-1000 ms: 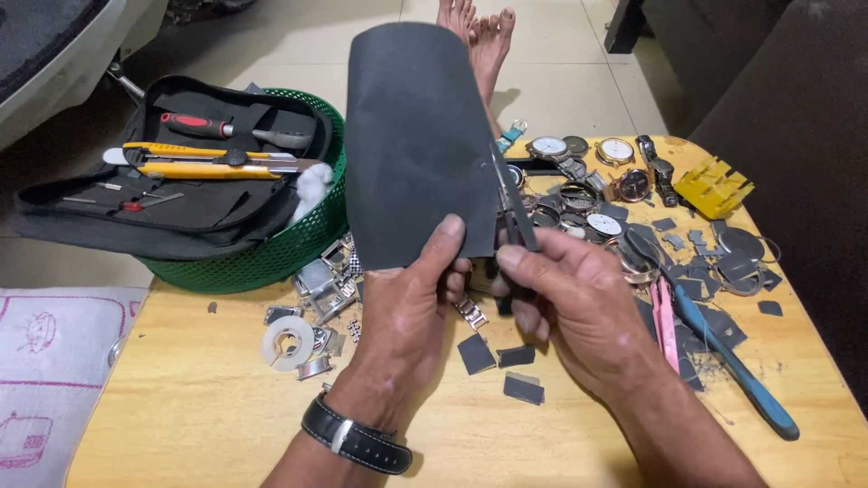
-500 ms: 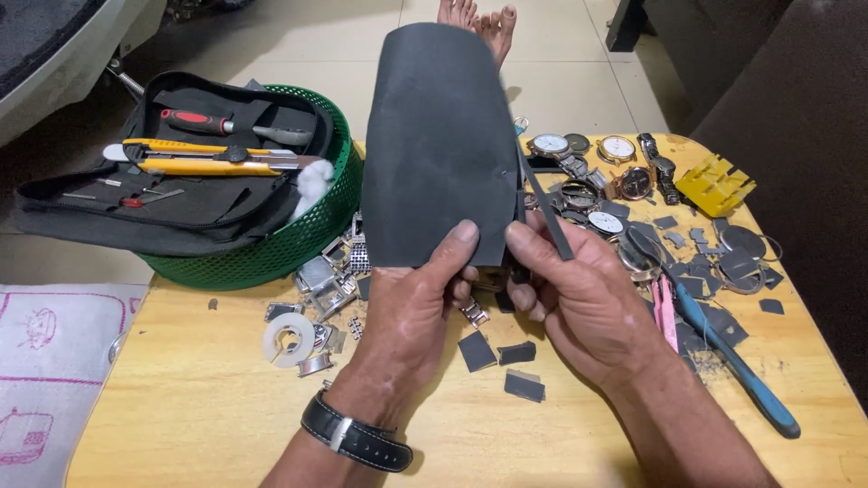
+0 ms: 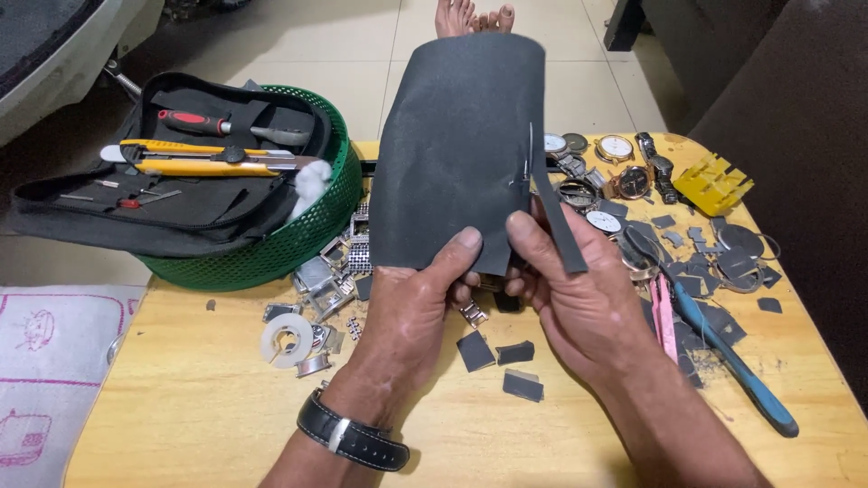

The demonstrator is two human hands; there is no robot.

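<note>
Holding a dark sheet point(image 3: 457, 154) upright mid-frame: left hand point(image 3: 411, 312) pinching its lower edge, right hand point(image 3: 579, 303) gripping scissors point(image 3: 527, 167). Basket point(image 3: 262, 253) upper left; watches point(image 3: 615, 172) right; offcuts point(image 3: 502, 357) below.

A green basket point(image 3: 262, 258) sits at the worktop's point(image 3: 199, 407) left rear, carrying an open black tool case point(image 3: 136, 203) with a yellow knife point(image 3: 208, 163) and a red-handled screwdriver point(image 3: 226, 125). Watches point(image 3: 624, 176) cluster at the right rear, near a yellow holder point(image 3: 712, 183). Blue-handled pliers point(image 3: 732, 361) lie right; tape point(image 3: 287, 340) and dark scraps point(image 3: 506, 361) lie in front.
</note>
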